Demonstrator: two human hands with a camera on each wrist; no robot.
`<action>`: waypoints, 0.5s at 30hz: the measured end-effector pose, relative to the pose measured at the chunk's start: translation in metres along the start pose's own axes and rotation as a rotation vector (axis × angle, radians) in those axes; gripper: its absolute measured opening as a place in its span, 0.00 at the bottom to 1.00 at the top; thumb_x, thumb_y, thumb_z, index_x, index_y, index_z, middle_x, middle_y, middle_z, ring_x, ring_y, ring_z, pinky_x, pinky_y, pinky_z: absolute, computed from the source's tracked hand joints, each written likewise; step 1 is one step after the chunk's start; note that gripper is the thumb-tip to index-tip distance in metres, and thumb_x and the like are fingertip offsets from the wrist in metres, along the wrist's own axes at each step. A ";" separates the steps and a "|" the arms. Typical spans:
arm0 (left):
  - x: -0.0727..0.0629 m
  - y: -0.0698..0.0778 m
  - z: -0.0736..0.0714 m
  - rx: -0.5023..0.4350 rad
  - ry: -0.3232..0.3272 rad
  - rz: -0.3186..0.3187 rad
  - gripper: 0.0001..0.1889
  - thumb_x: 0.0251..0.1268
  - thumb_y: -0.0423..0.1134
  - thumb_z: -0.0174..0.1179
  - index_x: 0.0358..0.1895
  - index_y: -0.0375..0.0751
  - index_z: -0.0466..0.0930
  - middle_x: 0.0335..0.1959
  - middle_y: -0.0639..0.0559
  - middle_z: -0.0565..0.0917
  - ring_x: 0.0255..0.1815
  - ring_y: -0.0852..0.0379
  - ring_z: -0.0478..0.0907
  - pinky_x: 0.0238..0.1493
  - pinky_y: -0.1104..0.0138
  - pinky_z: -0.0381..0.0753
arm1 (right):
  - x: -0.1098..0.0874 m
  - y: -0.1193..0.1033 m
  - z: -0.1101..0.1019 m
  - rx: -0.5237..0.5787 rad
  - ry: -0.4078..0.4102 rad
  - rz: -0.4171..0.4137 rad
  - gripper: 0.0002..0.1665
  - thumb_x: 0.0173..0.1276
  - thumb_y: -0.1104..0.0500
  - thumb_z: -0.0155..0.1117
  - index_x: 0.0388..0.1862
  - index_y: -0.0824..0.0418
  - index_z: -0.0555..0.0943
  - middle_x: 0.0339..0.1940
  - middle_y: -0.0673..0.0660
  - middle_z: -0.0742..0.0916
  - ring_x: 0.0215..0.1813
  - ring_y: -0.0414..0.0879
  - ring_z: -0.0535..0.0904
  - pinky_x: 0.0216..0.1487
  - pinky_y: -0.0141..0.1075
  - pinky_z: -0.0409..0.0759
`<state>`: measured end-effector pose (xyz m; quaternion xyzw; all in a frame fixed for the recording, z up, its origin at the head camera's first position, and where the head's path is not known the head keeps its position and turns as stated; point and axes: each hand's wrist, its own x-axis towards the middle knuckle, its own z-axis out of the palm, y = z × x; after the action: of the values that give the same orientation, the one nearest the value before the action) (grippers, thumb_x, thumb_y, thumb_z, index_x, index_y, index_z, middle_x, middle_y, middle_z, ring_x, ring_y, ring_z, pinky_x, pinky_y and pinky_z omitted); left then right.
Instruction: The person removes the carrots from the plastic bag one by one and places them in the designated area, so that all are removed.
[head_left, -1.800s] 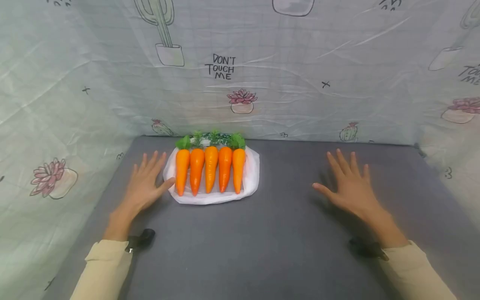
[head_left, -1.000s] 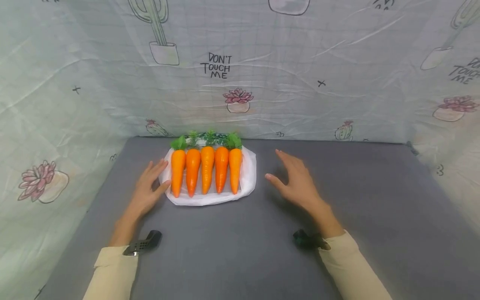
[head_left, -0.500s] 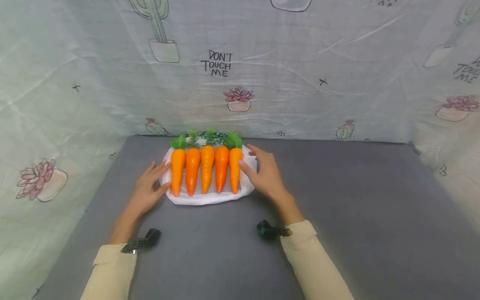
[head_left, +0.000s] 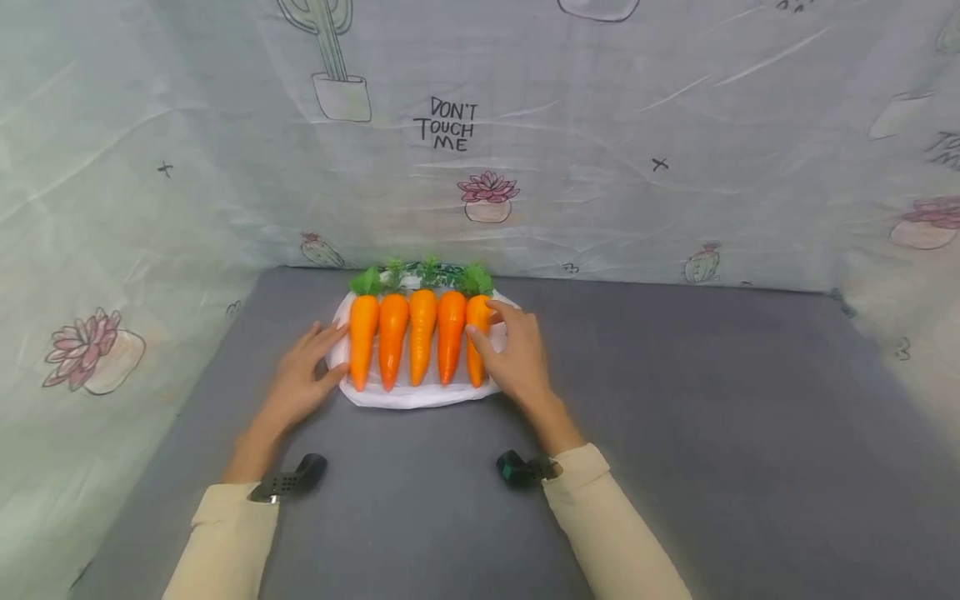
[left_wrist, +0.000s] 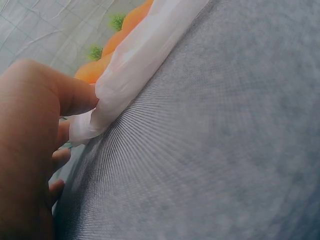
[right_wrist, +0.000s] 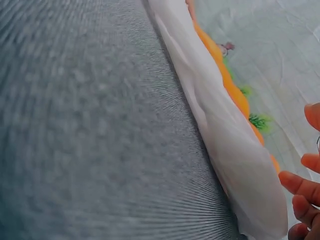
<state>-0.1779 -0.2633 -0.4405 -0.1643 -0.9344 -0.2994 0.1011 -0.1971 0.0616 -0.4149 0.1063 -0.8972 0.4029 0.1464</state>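
Note:
Several orange carrots (head_left: 422, 337) with green leafy tops lie side by side in a row on a crinkled white plastic bag (head_left: 408, 401) with a puffed edge. My left hand (head_left: 300, 375) rests at the bag's left edge, fingers loosely extended; in the left wrist view its thumb touches the white plastic (left_wrist: 135, 60). Over the rightmost carrot (head_left: 476, 358) is my right hand (head_left: 521, 354), thumb across its left side and index finger near its upper right. In the right wrist view the fingers (right_wrist: 300, 185) are spread, one tip right at the orange edge.
The bag lies on a grey tabletop (head_left: 420, 500) near its back edge. Pale cloth (head_left: 585, 150) printed with cacti and lettering hangs behind the table and along both sides. Each wrist wears a black camera (head_left: 300, 475).
My right hand has moved left from the table's right side to the rightmost carrot. My left hand has come slightly right, to the bag's edge. The carrots have not moved.

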 end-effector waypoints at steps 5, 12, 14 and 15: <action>0.007 0.000 0.001 0.007 -0.018 -0.001 0.31 0.67 0.48 0.57 0.70 0.42 0.64 0.70 0.38 0.65 0.73 0.35 0.50 0.66 0.37 0.47 | 0.002 0.002 0.000 -0.030 0.033 -0.014 0.30 0.65 0.44 0.62 0.61 0.58 0.75 0.44 0.55 0.82 0.50 0.50 0.70 0.51 0.43 0.70; 0.002 -0.004 0.002 -0.004 0.020 0.034 0.30 0.64 0.44 0.59 0.68 0.37 0.67 0.67 0.35 0.67 0.71 0.31 0.52 0.65 0.35 0.48 | -0.003 0.003 0.009 -0.057 0.027 -0.033 0.29 0.64 0.45 0.64 0.59 0.58 0.76 0.46 0.56 0.81 0.49 0.51 0.71 0.52 0.44 0.70; 0.001 -0.005 0.002 0.005 0.020 0.032 0.30 0.64 0.45 0.59 0.68 0.37 0.67 0.67 0.35 0.67 0.71 0.31 0.52 0.65 0.35 0.48 | -0.004 0.003 0.011 -0.054 0.035 -0.030 0.29 0.63 0.45 0.64 0.59 0.58 0.77 0.46 0.56 0.81 0.49 0.51 0.71 0.51 0.44 0.70; 0.001 -0.006 0.002 0.008 0.018 0.030 0.30 0.64 0.45 0.59 0.68 0.37 0.67 0.68 0.35 0.67 0.71 0.31 0.52 0.65 0.35 0.48 | -0.004 0.003 0.012 -0.055 0.038 -0.026 0.29 0.63 0.45 0.64 0.59 0.58 0.77 0.45 0.56 0.81 0.49 0.51 0.71 0.51 0.44 0.70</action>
<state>-0.1806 -0.2665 -0.4444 -0.1750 -0.9321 -0.2956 0.1147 -0.1967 0.0552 -0.4261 0.1063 -0.9036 0.3779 0.1716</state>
